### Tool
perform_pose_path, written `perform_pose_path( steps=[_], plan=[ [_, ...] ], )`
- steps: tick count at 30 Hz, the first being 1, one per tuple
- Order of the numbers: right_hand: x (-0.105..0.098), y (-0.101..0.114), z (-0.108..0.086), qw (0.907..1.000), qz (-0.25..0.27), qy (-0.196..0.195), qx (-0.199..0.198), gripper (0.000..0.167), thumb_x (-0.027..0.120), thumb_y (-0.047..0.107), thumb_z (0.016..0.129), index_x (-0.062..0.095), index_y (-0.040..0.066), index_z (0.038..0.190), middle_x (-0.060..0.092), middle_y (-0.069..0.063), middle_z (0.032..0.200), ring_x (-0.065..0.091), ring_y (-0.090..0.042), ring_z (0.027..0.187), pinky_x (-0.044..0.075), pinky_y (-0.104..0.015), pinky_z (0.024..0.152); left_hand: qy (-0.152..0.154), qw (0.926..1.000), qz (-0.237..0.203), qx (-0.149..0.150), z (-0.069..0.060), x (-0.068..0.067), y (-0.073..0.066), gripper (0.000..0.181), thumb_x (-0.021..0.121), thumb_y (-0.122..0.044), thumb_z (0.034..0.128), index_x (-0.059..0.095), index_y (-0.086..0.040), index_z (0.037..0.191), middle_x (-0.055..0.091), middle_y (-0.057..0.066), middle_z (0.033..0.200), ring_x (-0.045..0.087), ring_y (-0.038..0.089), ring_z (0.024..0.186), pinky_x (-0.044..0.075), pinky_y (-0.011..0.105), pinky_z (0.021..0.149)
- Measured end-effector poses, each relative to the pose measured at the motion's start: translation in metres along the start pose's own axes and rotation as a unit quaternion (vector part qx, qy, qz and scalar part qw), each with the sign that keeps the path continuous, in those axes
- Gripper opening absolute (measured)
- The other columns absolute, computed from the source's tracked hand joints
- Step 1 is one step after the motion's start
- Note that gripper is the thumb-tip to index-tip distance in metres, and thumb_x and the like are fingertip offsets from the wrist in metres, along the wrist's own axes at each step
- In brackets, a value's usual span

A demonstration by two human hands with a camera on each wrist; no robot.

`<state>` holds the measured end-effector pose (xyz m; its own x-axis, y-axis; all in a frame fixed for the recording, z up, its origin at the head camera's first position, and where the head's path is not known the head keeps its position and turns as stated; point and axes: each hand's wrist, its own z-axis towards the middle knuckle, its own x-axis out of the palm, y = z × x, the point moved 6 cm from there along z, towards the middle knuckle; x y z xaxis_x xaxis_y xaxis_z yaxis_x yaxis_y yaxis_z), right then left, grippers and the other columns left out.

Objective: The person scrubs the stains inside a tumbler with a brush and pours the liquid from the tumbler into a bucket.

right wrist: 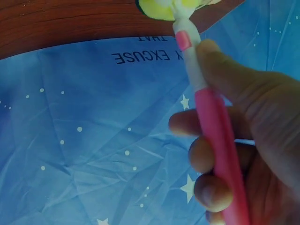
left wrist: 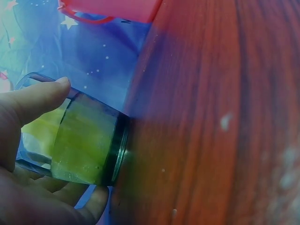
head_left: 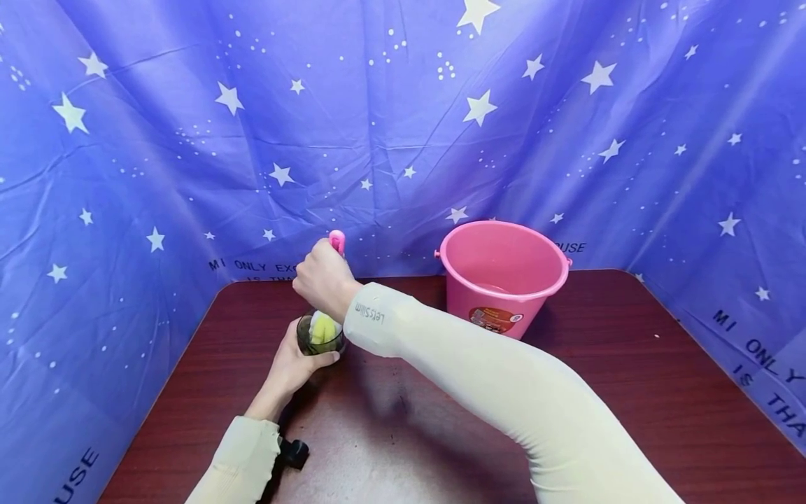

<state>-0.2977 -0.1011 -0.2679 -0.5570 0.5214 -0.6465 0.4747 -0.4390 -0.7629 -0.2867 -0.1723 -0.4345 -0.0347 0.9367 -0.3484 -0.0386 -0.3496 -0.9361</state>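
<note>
Left hand (head_left: 299, 358) clamped round the tinted glass (left wrist: 89, 145), left of the pink bucket (head_left: 462, 301); right hand (head_left: 324, 276) gripping the pink-handled sponge brush (right wrist: 213, 112), its head inside the glass; too hard a twist could wrench that glass loose!

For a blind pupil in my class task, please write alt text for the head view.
A person's left grip holds a tinted glass with something yellow inside, while the right grip holds a pink handle above it. A pink bucket stands on the table.
</note>
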Motion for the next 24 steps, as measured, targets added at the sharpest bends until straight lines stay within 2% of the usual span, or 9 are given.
perform_pose_path(
  steps=[4,9,17,24],
  plan=[
    [0.0,0.0016,-0.0012,1.0,-0.001,0.006,0.003,0.027,0.05,0.011,0.091,0.067,0.033,0.094,0.061,0.01,0.086,0.048,-0.011,0.065,0.03,-0.031,0.057,-0.002,1.0,0.003,0.003,-0.0008,-0.0003,-0.001,0.086,0.085,-0.012,0.0664,0.036,-0.007,0.137,0.052,0.013,0.125,0.048,0.027,0.113,0.034,0.041,0.099],
    [0.0004,0.0021,-0.0017,0.9999,-0.005,-0.006,-0.014,0.027,0.047,0.017,0.095,0.067,0.035,0.097,0.062,0.011,0.09,0.044,-0.008,0.064,0.028,-0.03,0.054,-0.002,1.0,0.001,0.005,-0.0005,0.0,-0.0019,0.086,0.085,-0.012,0.0667,0.036,-0.007,0.137,0.052,0.014,0.126,0.048,0.026,0.114,0.033,0.041,0.1],
    [0.0007,0.0016,-0.0031,0.9977,-0.019,-0.045,-0.048,0.023,0.05,0.018,0.089,0.067,0.033,0.089,0.063,0.011,0.083,0.041,-0.01,0.06,0.023,-0.031,0.049,-0.001,1.0,-0.004,0.0,0.0002,0.0002,0.0003,0.088,0.085,-0.011,0.0664,0.035,-0.008,0.139,0.051,0.014,0.129,0.046,0.027,0.117,0.032,0.041,0.102],
    [0.0012,0.0005,-0.0038,0.9959,-0.004,-0.049,-0.076,0.017,0.052,0.023,0.083,0.066,0.032,0.085,0.064,0.01,0.08,0.046,-0.011,0.061,0.025,-0.031,0.049,0.003,1.0,-0.004,0.005,0.0009,0.0006,0.0019,0.087,0.085,-0.012,0.0674,0.035,-0.008,0.139,0.051,0.013,0.128,0.047,0.027,0.116,0.032,0.041,0.101]
  ],
)
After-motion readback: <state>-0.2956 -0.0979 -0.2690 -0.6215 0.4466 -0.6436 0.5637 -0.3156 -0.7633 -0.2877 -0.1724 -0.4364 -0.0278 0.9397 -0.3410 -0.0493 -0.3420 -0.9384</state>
